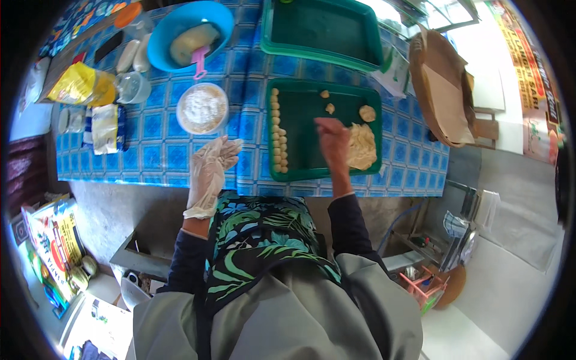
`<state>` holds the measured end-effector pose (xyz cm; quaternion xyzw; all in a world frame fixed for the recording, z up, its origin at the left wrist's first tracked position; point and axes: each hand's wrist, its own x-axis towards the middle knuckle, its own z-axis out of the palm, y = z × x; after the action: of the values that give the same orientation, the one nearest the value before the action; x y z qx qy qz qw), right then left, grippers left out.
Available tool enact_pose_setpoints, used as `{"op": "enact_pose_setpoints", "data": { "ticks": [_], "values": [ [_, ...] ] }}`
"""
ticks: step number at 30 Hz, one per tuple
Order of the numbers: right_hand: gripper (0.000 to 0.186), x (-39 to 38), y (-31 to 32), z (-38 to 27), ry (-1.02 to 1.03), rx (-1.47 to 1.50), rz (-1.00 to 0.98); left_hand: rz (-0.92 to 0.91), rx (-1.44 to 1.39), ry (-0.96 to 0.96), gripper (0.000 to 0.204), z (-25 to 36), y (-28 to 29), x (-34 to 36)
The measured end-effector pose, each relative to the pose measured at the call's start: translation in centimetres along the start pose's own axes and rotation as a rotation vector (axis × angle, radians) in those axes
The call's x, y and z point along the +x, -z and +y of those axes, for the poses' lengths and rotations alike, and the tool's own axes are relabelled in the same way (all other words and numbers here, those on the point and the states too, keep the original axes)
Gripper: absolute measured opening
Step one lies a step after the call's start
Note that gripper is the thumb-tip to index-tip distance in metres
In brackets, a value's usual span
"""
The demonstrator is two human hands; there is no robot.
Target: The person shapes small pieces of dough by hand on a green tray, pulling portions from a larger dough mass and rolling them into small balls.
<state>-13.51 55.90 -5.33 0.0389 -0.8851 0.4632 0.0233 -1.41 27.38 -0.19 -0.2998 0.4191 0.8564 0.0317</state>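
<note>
My left hand (213, 165), in a clear plastic glove, hovers at the table's front edge below a white bowl of white powder (203, 108). Its fingers are stretched out and nothing shows in them. Over the green tray (300, 175) is my bare right hand (333, 141), its fingers smeared by motion. Just right of it lies a large flattened piece of pale dough (362, 147), with a round dough piece (367, 113) above. Two small dough lumps (330, 108) sit farther up the tray. Several small dough balls (275, 114) line its left side.
A blue basin (157, 53) holds dough and a pink-handled tool (200, 63). A second green tray (324, 60) stands at the back. Left are a yellow packet (81, 84), a clear cup (133, 88) and a blue-and-white packet (105, 129). A woven tray (441, 90) rises at the right.
</note>
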Motion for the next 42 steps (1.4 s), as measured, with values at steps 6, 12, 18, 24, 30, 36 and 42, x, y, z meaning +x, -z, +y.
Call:
{"op": "enact_pose_setpoints", "data": {
  "ticks": [6, 12, 18, 24, 30, 36, 42],
  "values": [
    [0.037, 5.3, 11.3, 6.2, 0.451, -0.395, -0.226, -0.395, 0.120, 0.249, 0.039, -3.1, -9.1, 0.1],
    [0.022, 7.3, 12.8, 5.4, 0.681, -0.600, -0.689, -0.616, -0.063, 0.557, 0.034, -12.8, -18.7, 2.4],
    [0.014, 5.6, 15.4, 6.7, 0.471, -0.324, -0.476, -0.373, -0.482, 0.663, 0.032, -19.8, -24.0, 5.6],
    [0.015, 2.8, 19.7, 4.2, -0.464, 0.371, -0.660, -0.248, -0.425, 0.527, 0.028, -21.1, -25.0, 5.6],
    [0.022, 2.2, 20.2, 4.8, -0.469, 1.264, -0.411, -0.244, -0.608, 0.519, 0.029, -17.0, -27.5, 3.0],
    [0.013, 3.7, 16.6, 5.1, 0.294, 0.082, -0.326, -0.159, -0.582, 0.336, 0.026, -17.1, -27.1, 3.2],
    [0.011, 11.0, 15.4, 10.2, 0.157, -0.229, -0.198, 0.040, -0.435, 0.181, 0.022, -15.3, -26.6, 4.5]
  ]
}}
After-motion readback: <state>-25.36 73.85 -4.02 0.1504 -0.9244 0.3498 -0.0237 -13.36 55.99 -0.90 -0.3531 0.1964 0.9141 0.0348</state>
